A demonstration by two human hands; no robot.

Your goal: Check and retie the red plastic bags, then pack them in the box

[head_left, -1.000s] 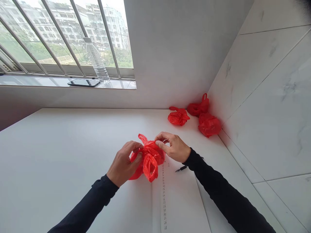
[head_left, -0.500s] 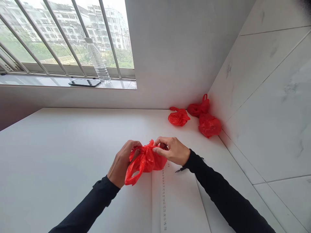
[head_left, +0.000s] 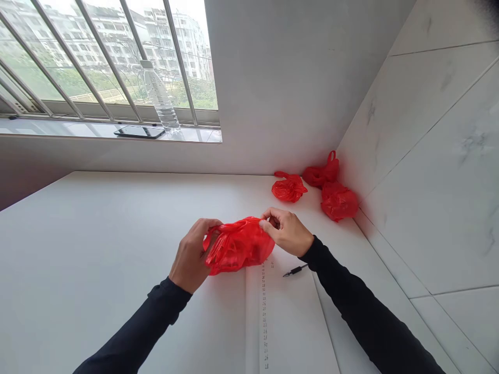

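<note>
Between my two hands a red plastic bag [head_left: 239, 246] is held over the table, its top edge stretched sideways. My left hand [head_left: 195, 252] grips the bag's left side, some of its fingers hidden behind the plastic. At the right end of the top edge, my right hand [head_left: 286, 231] pinches the bag between thumb and forefinger. What the bag contains cannot be made out. Under and in front of it lies a white paper sheet [head_left: 296, 322] with a handwritten column of numbers. A black pen [head_left: 295, 270] rests on the paper near my right sleeve.
Three more red plastic bags stand in the far corner: one with a loop handle [head_left: 289, 188], one behind it [head_left: 322, 171], and a rounded one [head_left: 339, 201] by the tiled wall. On the windowsill are a clear water bottle [head_left: 161, 101] and a dark flat phone or tablet [head_left: 139, 132].
The knotted-looking top of the bag has come apart and the edge is now spread wide. My right hand has moved a little right and up, and the pen shows more.
</note>
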